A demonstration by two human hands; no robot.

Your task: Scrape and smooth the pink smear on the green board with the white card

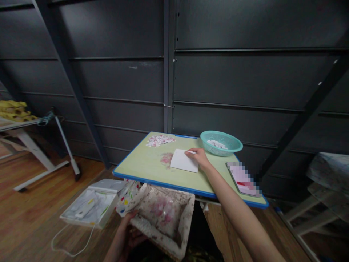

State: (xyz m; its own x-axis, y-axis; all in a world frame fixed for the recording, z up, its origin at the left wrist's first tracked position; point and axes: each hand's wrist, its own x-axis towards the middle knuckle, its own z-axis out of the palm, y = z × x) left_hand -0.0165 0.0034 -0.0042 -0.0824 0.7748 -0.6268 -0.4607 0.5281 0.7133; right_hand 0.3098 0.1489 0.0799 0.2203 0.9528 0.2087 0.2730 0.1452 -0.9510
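My right hand (198, 157) reaches over a small pale green table (141, 160) with a blue edge. Its fingers close on the right side of a flat white card (183, 162) resting on the tabletop. Left of the card is a pinkish patch (165, 159) whose nature I cannot make out. Below the table's front edge, my left hand (131, 229) grips the left side of a tilted square basket (187, 222) with a pale lining and pink flowers at its bottom. Part of that hand is hidden by the basket.
Small pink-and-white pieces (159, 140) lie at the table's back left. A teal basin (231, 145) with white pieces stands at the back right, near a partly pixelated flat pink object (241, 178). An open white box (102, 218) with a cord sits at lower left. Dark panels (122, 80) rise behind.
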